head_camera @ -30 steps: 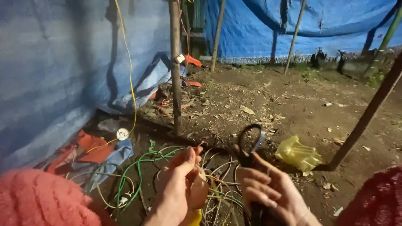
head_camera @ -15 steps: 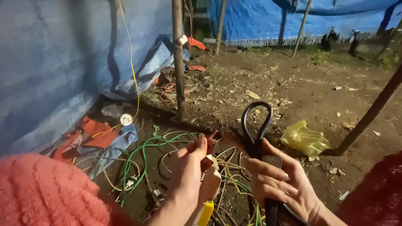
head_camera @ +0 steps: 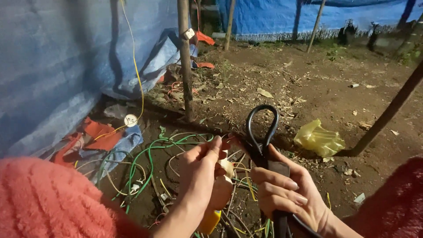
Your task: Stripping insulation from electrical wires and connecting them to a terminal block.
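Brown dirt ground [head_camera: 308,83] is being looked down on, with blue tarp walls [head_camera: 53,66] hanging at the left and far behind. A thin wooden pole [head_camera: 186,66] is standing up from the dirt, and a yellow plastic bag [head_camera: 319,140] is lying to the right. A messy pile of green, yellow and white wires [head_camera: 150,163] is spread on the ground under the hands.

A thick black cable [head_camera: 262,132] is being held by the right hand [head_camera: 286,191]. The fingers are being wrapped tight around it, with almost no gap. The cable is bent into a tall loop, and the loop is sticking straight up and away from the fist. Its long way is running up and down, from the bottom of the picture to the top of the loop.

The left hand [head_camera: 205,176] is being held just beside the loop, to its left. Its fingertips are being pinched narrow around something small and pale [head_camera: 227,166]; what it is cannot be told. A yellow thing [head_camera: 210,220] is peeking out under the left wrist. The right hand is nearer to the cable, since it is already gripping it, and the left fingertips are almost touching the bottom of the loop.
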